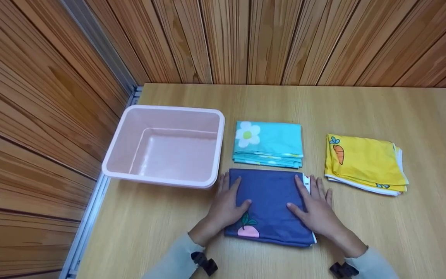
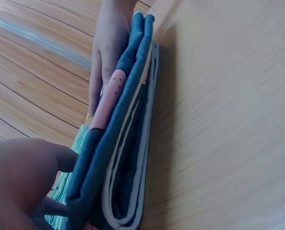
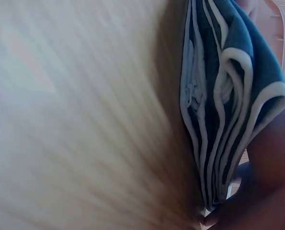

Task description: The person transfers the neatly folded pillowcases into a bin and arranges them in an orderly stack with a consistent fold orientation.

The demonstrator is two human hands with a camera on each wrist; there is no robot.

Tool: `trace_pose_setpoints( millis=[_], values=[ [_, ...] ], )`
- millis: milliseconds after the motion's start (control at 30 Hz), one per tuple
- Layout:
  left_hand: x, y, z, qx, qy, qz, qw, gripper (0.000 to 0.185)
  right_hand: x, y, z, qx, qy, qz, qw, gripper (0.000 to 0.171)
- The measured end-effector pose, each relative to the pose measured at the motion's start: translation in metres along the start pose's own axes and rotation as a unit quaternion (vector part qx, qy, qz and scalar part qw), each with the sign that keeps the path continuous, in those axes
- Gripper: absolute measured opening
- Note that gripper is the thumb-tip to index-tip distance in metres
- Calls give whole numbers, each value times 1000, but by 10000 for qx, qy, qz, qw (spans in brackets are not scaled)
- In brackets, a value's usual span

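A navy folded cloth (image 1: 267, 205) with a pink fruit print lies near the front middle of the table. On its left edge rests my left hand (image 1: 225, 207), fingers straight and thumb on top. My right hand (image 1: 318, 213) lies along the opposite edge with its fingers spread. Stacked layers with white edging show on the cloth (image 2: 128, 143) in the left wrist view. In the right wrist view the cloth (image 3: 214, 96) shows its looser folds beside my right hand (image 3: 271, 153), whose fingertips are partly hidden.
Just behind the navy cloth lies a turquoise folded cloth (image 1: 273, 139) with a white flower. A yellow folded cloth (image 1: 366, 161) with carrot prints sits to the right. The pink plastic bin (image 1: 163, 183), with nothing inside, stands at the left. Wood-panelled walls border the table (image 1: 420, 232).
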State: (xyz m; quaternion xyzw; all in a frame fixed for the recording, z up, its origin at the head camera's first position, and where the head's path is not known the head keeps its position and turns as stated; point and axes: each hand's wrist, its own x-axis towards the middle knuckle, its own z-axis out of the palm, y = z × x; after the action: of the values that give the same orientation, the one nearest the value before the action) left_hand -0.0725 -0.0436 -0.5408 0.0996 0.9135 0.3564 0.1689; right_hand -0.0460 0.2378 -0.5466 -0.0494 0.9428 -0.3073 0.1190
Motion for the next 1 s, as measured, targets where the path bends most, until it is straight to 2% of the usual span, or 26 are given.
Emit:
trace_pose_setpoints(
  millis=[133,233,467,667,833,1000],
  values=[
    [1,1,-1,-392,166,41,9991,70,0,0,-1,177,187,4,9997,82],
    [2,0,0,-529,352,143,9979,66,1,0,-2,358,397,-46,9986,84],
    [2,0,1,-912,629,149,9937,58,1,1,-3,851,773,-123,9933,86],
    [3,-1,1,-1255,879,474,9871,51,2,3,-1,1069,1250,-419,9855,77],
    [6,-4,1,-1465,1214,855,9780,53,3,4,0,1263,1666,-542,9764,70],
    [9,-8,4,-2287,1369,819,9603,61,4,4,-4,1865,1570,-223,9696,67]
  ],
)
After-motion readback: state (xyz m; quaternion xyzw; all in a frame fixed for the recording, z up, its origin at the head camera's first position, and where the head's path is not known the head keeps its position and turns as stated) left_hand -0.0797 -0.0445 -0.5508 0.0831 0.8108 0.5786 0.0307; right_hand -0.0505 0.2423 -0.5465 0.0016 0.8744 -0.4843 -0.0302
